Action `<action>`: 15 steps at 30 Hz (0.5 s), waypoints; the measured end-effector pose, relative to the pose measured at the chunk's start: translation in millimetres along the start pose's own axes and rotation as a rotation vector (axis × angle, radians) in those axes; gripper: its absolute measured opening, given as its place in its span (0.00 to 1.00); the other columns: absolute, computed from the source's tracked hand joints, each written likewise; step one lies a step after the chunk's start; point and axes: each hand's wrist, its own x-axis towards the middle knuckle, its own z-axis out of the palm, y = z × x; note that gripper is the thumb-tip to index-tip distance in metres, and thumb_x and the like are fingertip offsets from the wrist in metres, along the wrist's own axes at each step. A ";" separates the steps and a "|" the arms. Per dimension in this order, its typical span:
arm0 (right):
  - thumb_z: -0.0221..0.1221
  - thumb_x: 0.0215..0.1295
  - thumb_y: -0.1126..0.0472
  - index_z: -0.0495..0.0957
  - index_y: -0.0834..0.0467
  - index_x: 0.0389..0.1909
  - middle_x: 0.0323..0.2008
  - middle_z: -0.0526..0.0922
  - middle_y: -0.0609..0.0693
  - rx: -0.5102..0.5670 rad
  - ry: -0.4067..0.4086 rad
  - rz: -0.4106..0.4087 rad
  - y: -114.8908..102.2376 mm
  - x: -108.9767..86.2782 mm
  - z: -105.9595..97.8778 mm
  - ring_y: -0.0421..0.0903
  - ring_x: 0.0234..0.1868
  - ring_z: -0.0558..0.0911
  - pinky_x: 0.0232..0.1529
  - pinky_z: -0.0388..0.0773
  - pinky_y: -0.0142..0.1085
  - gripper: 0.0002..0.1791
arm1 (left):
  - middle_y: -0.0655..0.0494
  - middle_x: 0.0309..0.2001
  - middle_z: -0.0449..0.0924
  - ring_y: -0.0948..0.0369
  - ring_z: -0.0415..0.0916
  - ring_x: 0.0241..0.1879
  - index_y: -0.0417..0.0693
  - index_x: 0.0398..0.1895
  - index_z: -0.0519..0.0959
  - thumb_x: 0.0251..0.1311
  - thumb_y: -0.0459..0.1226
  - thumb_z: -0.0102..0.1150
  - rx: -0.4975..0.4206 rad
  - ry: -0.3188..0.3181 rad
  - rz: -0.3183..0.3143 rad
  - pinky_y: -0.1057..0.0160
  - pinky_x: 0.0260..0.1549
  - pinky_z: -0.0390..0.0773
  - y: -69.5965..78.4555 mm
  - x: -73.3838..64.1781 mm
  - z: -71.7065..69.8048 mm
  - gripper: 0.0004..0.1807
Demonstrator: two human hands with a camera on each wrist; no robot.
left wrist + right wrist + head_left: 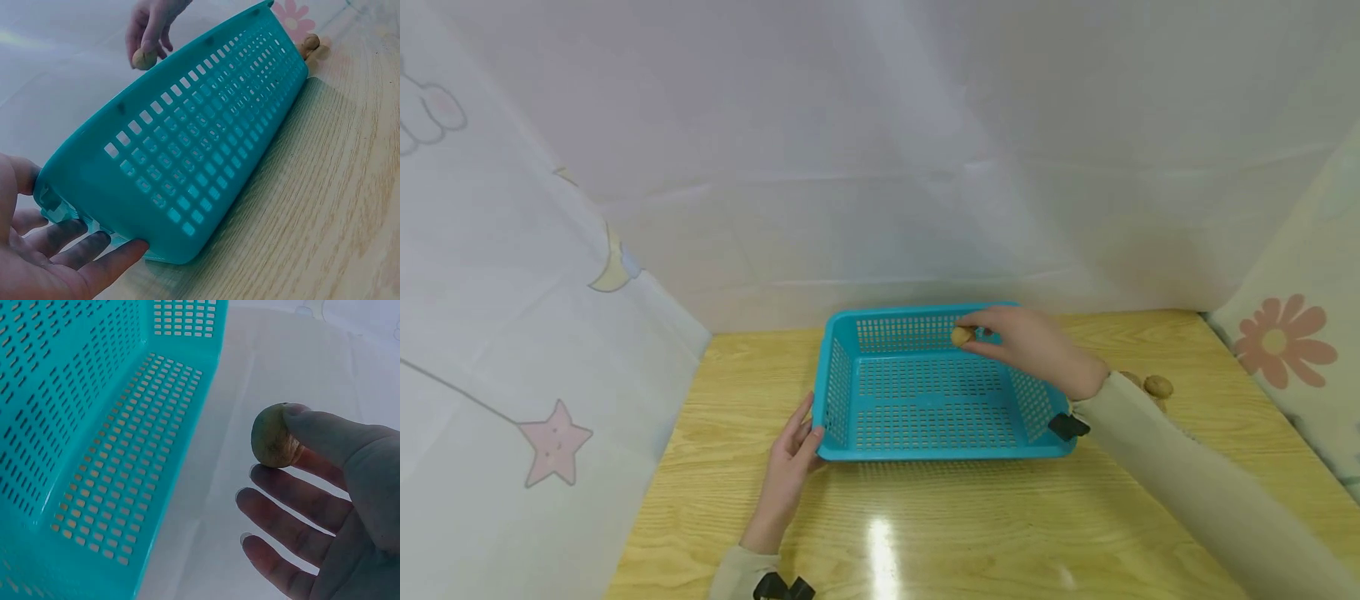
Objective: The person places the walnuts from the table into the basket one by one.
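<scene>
A blue plastic basket [947,454] with slotted walls rests on the wooden table, its inside bare. At the basket's left end, my left hand [792,454] grips the rim, thumb at the top edge and fingers against the outer wall [94,181]. Above the basket's right half, my right hand [1037,346] pinches a walnut [962,336] between thumb and index finger. The right wrist view shows this walnut [273,437] at the fingertips, apart from the basket, while the other fingers [284,522] spread away from it.
Several walnuts [1158,386] lie on the table to the right of the basket, partly hidden by my right sleeve [1195,467]. A pale cloth [887,167] hangs behind the table, with more printed cloth at both sides. Bare wood [737,367] shows left of the basket.
</scene>
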 end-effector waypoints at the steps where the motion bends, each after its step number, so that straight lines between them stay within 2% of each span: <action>1: 0.69 0.69 0.56 0.85 0.56 0.59 0.52 0.88 0.50 0.012 -0.001 -0.007 -1.3 4.3 3.0 0.50 0.47 0.86 0.46 0.84 0.46 0.19 | 0.36 0.75 0.65 0.36 0.73 0.66 0.49 0.84 0.54 0.81 0.38 0.50 0.000 -0.001 -0.002 0.50 0.54 0.85 -0.1 0.3 -0.2 0.33; 6: 0.69 0.69 0.57 0.84 0.57 0.60 0.52 0.88 0.51 0.065 -0.022 -0.006 -5.6 26.1 21.0 0.50 0.46 0.86 0.45 0.84 0.45 0.20 | 0.36 0.76 0.64 0.35 0.72 0.67 0.50 0.84 0.54 0.81 0.38 0.51 -0.005 -0.003 -0.005 0.48 0.55 0.84 -0.4 0.9 -1.2 0.34; 15: 0.67 0.71 0.59 0.82 0.60 0.61 0.51 0.88 0.53 0.221 -0.100 0.044 0.7 61.6 62.3 0.50 0.49 0.86 0.47 0.84 0.47 0.21 | 0.33 0.74 0.66 0.35 0.74 0.64 0.49 0.84 0.54 0.80 0.37 0.51 -0.007 -0.004 -0.008 0.48 0.53 0.85 -1.5 -0.5 0.4 0.34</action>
